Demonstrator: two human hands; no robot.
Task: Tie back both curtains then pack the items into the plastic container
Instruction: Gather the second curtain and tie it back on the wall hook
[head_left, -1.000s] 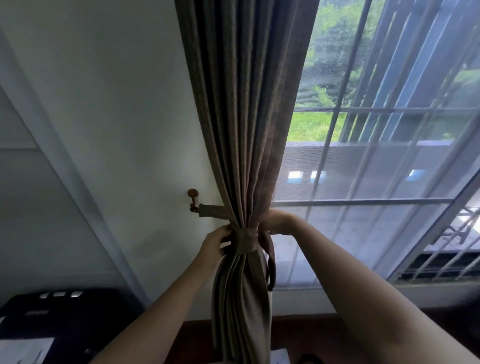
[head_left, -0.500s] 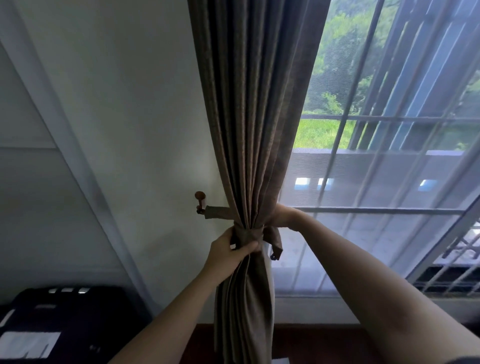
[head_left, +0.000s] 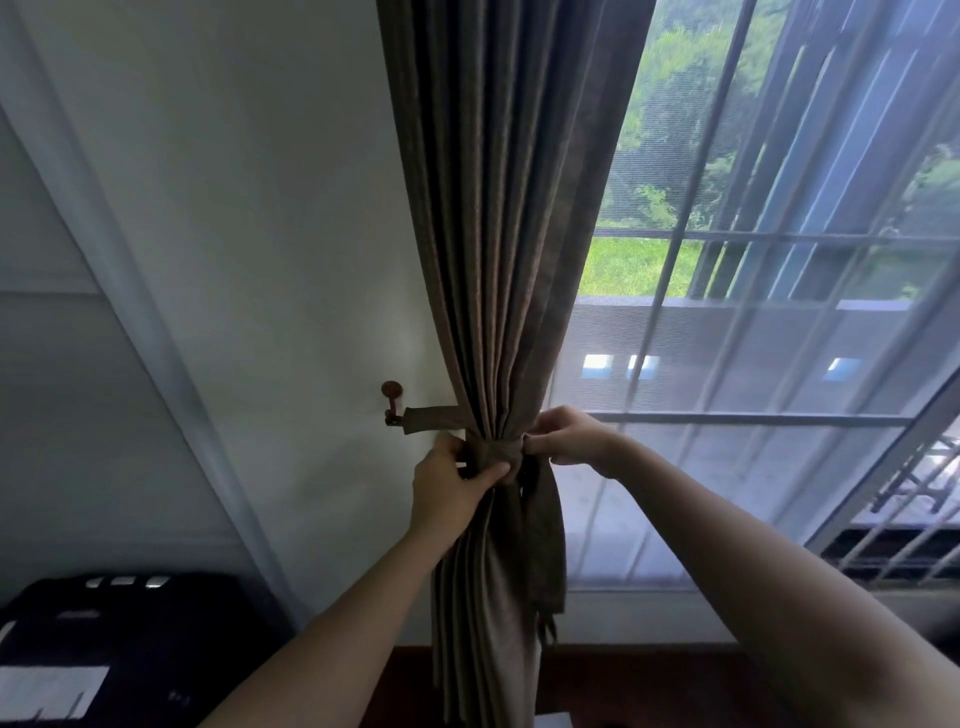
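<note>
The left hand (head_left: 451, 491) was closed around the left side of the gathered curtain (head_left: 506, 260), its fingers curled on the fabric and its thumb pressed across the front of the tie-back band (head_left: 493, 453) where the band cinched the folds together. Up and to the left of that hand, a short flat stretch of the same band ran to a small brown wall hook (head_left: 392, 402) with a round knob, fixed to the pale wall (head_left: 260, 208); the band's end sat at the hook, though whether it was looped over it could not be told. Far below the left hand, in the lower left corner, lay a dark object (head_left: 130, 639) with pale patches, too dim to name. Between the two hands the band wrapped the curtain tightly, the pleats fanning out above it and hanging loosely below. Just right of the band, the right hand (head_left: 569, 436) pinched a bit of the band or curtain edge between thumb and fingertips, the other fingers bent. From beneath that hand a loose tail of the tie-back (head_left: 545, 535) hung down along the curtain's right side. Beyond the right hand stood the barred window (head_left: 779, 312) with green trees outside.
</note>
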